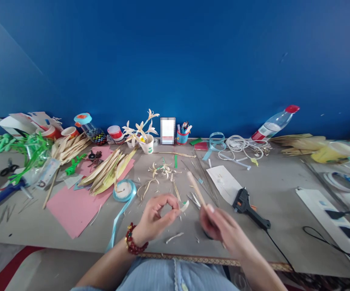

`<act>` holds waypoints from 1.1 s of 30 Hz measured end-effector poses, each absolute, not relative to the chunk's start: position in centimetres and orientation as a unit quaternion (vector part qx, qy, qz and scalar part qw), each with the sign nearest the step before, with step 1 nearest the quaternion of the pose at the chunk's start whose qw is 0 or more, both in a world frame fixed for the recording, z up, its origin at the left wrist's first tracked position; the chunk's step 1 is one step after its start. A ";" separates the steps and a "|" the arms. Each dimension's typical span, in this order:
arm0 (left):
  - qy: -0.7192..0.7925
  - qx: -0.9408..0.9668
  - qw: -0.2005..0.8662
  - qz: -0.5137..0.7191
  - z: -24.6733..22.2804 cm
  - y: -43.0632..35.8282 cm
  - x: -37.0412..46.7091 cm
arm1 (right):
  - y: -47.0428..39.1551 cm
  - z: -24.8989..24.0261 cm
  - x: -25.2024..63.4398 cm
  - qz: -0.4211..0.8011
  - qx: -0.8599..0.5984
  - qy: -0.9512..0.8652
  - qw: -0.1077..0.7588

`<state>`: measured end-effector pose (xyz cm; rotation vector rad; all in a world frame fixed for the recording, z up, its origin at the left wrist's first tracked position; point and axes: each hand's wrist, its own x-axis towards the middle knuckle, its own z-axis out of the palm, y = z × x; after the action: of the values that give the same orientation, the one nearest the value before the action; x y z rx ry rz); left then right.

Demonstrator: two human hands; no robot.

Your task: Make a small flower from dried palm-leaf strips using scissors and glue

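Note:
My left hand (159, 214), with a red bead bracelet at its wrist, pinches a small pale petal (184, 206) between thumb and fingertips. In my right hand (220, 226) is a pale, flat stick (195, 188), its free end pointing up and away; fingers wrap its lower part. Metal scissor blades (195, 200) lie on the table between the hands, their handles hidden. Just beyond are cut husk strips (175, 188) and a cluster of small pale flowers (164, 169). A loose pale sliver (174, 237) lies near the table's front edge.
To the right lie a black glue gun (247, 204), a white paper (222, 182) and a power strip (329, 218). Left are a blue ribbon roll (125, 190), dried husks (105, 171) and pink paper (74, 210). A cup (147, 146) of husk flowers stands behind.

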<state>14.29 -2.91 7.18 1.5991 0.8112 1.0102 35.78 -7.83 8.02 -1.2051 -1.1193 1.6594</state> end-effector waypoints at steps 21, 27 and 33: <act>0.255 0.747 0.431 0.438 7.9 -3.2 14.8 | -7.9 8.4 33.4 0.813 -0.346 -0.342 0.319; 0.316 0.672 0.504 0.442 6.9 -2.7 14.3 | -7.7 8.6 36.5 0.784 -0.304 -0.345 0.417; 0.309 0.666 0.513 0.444 7.1 -2.8 14.5 | -7.4 8.2 33.9 0.681 -0.442 -0.478 0.336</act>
<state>14.46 -2.79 7.14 1.6020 0.7441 1.0682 33.89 -7.41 8.19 -1.1534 -1.2452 1.7743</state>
